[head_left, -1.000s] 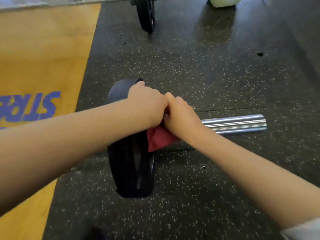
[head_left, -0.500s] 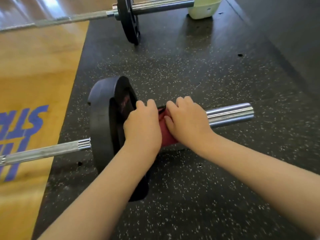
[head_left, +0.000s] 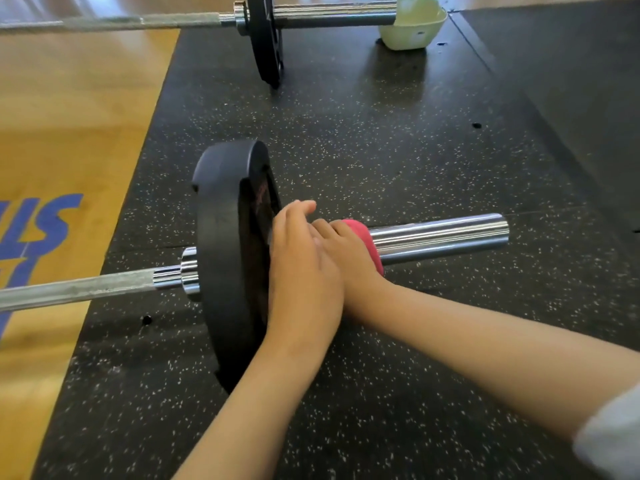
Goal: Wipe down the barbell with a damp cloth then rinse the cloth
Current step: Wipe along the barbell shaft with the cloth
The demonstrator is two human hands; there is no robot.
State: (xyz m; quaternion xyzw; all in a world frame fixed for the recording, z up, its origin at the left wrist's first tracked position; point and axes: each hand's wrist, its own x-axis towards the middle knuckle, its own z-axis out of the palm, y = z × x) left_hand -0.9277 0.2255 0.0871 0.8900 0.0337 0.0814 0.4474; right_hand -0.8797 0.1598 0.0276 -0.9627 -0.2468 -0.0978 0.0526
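Barbell (head_left: 86, 291): lies on the floor, with the dull grey shaft running off left. A black plate (head_left: 225, 258) stands upright on it, and the chrome end (head_left: 443, 235) sticks out to the right.

Cloth (head_left: 369, 242): red, wrapped over the chrome end just beside the plate, mostly covered by the hands.

Right hand (head_left: 353, 258): fingers curled over the cloth, clasping it against the bar.

Left hand (head_left: 301, 271): lies partly over the right hand's fingers and close against the plate's face. Its fingers point away from the camera, so whether it grasps anything cannot be told.

Rubber floor (head_left: 398, 150): black with white specks, and it carries the barbell.

Wooden platform (head_left: 69, 116): to the left of the rubber, with blue lettering.

Second barbell (head_left: 329, 17): well apart, at the far edge, with a thin black plate.

Pale green tub (head_left: 412, 29): sits on the rubber, right by the second barbell's tip.

Grey cuff (head_left: 613, 438): on the right arm, at the bottom right corner.
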